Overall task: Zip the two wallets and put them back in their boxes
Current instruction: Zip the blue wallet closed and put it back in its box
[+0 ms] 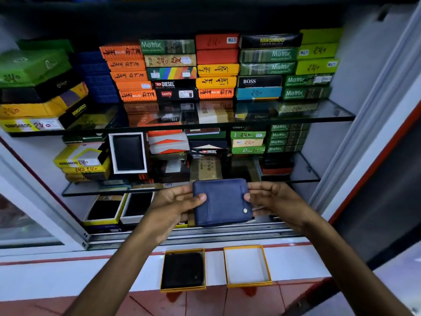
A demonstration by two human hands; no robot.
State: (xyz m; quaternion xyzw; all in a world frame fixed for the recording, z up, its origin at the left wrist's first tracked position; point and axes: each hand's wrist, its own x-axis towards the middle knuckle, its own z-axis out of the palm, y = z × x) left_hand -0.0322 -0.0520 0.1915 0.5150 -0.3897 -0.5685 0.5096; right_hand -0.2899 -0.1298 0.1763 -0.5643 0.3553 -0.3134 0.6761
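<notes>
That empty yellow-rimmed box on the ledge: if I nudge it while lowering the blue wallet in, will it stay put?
Probably not firmly. The empty box looks like thin card with nothing inside, so likely light and apt to slide on the smooth ledge. It sits low and flat, so tipping seems unlikely. Its thin walls may flex if bumped.

I saw glass shelves (296,115) stacked with coloured boxes (216,67) at twelve o'clock, red floor tiles (205,302) at six.
</notes>
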